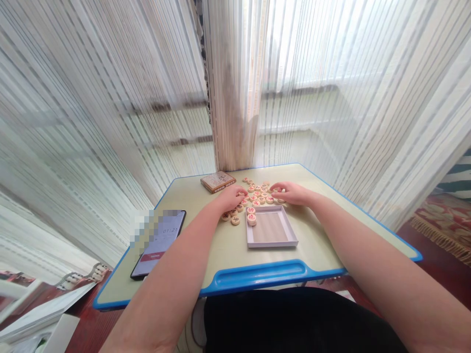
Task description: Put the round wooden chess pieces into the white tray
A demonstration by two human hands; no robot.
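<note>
Round wooden xiangqi pieces [262,200] with red and black characters lie in a loose cluster at the middle of the small table. My left hand [231,197] rests at the cluster's left side, its slightly bent fingers touching or just over pieces. At the right side is my right hand [290,192], fingers curved and apart, close against several pieces. I see nothing gripped in either hand. A shallow white box tray [290,230] sits nearer to me. In its far left corner are a red-marked piece [250,211] and another red-marked piece [251,219].
A patterned box lid [218,182] lies at the back left of the table [324,245]. A phone [158,245] showing a timer lies on the left, partly blurred out. The table's blue front edge has a moulded groove [261,274]. Sheer curtains [147,98] hang behind.
</note>
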